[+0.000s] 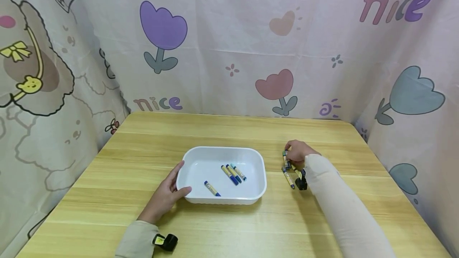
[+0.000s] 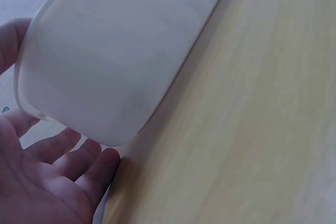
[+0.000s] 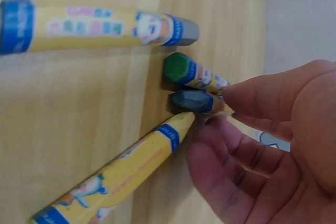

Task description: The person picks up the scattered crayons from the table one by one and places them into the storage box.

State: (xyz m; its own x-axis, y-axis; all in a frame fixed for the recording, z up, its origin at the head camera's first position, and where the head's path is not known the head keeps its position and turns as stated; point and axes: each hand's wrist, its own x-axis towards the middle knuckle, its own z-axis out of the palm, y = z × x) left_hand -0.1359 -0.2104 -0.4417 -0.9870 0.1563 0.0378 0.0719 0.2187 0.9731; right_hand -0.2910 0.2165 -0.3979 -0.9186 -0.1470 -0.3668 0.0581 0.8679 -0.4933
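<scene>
My left hand [image 1: 165,195] grips the left end of a white plastic tray [image 1: 224,201], thumb over the rim and fingers against the outer side. In the left wrist view the tray's wall [image 2: 105,56] fills the upper left, with the fingers [image 2: 94,179] along its end. Right of the tray, my right hand [image 1: 298,151] pinches a dark grey crayon [image 3: 190,101] between thumb and fingers. Beside that crayon lies a green crayon [image 3: 176,68], close to the thumb. A yellow crayon [image 3: 118,174] and a grey-tipped crayon [image 3: 94,26] lie on the table near the fingertips.
Several crayons [image 1: 229,175] lie inside the tray, one [image 1: 212,188] apart from the others near the front wall. The wooden table [image 1: 229,230] meets a printed curtain [image 1: 222,23] at its back edge. Small black cameras [image 1: 170,242] are strapped to both wrists.
</scene>
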